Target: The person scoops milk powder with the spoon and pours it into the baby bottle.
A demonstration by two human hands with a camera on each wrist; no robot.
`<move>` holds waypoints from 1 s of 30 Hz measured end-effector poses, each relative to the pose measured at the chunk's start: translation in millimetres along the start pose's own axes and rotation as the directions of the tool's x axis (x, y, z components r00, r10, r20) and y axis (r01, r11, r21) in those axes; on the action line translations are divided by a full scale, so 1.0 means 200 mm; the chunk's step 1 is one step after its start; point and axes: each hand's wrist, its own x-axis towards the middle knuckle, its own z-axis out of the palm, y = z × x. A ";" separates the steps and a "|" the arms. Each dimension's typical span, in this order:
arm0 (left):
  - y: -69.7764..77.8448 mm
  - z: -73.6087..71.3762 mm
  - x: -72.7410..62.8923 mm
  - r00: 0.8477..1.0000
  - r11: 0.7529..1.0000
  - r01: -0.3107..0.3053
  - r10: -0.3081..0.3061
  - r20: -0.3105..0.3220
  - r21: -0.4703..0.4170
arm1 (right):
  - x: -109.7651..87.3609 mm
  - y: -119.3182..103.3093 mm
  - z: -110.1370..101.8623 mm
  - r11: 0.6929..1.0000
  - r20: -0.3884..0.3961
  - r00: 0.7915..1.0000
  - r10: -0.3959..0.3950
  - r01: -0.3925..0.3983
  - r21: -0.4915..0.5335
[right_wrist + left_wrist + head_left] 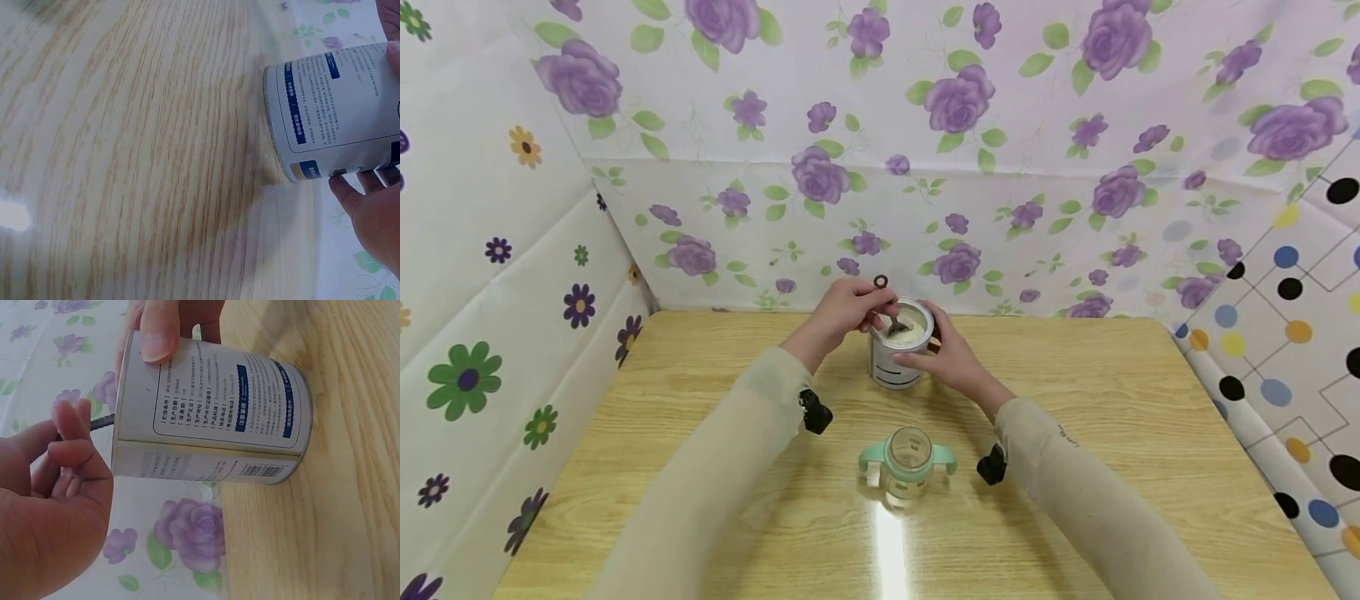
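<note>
A white tin (891, 368) of pale powder (914, 334) stands upright and uncovered near the back of the table. My left hand (846, 308) pinches the thin handle of a dark spoon (898, 328), whose ring end sticks up above the fingers. The spoon's bowl lies in the powder, inside the rim. On the tin's right side, my right hand (953, 357) grips the wall, thumb at the front and fingers behind. In the left wrist view, printed text and a barcode cover the tin (212, 406), and only a short piece of spoon handle (102, 422) shows.
Closer to me on the wooden table (1075, 433) stands a clear baby bottle (908, 467) with a mint collar and two side handles, its top uncovered. Flowered cloth (865, 200) hangs right behind the table's back edge, with patterned cloth along both sides.
</note>
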 end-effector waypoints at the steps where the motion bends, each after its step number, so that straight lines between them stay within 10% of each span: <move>1: 0.00 0.00 -0.01 1.000 1.000 0.016 -0.017 -0.007 -0.012 | 0.00 0.00 0.00 1.000 -0.001 1.000 0.004 -0.004 0.000; 15: -0.03 -0.02 -0.04 0.972 0.934 0.188 -0.221 -0.078 -0.303 | 0.00 0.00 0.00 1.000 -0.017 1.000 0.009 -0.009 -0.014; 30: -0.09 -0.04 -0.05 0.949 0.740 0.194 -0.308 -0.069 -0.644 | 0.00 0.00 0.01 1.000 -0.016 1.000 0.002 -0.002 -0.020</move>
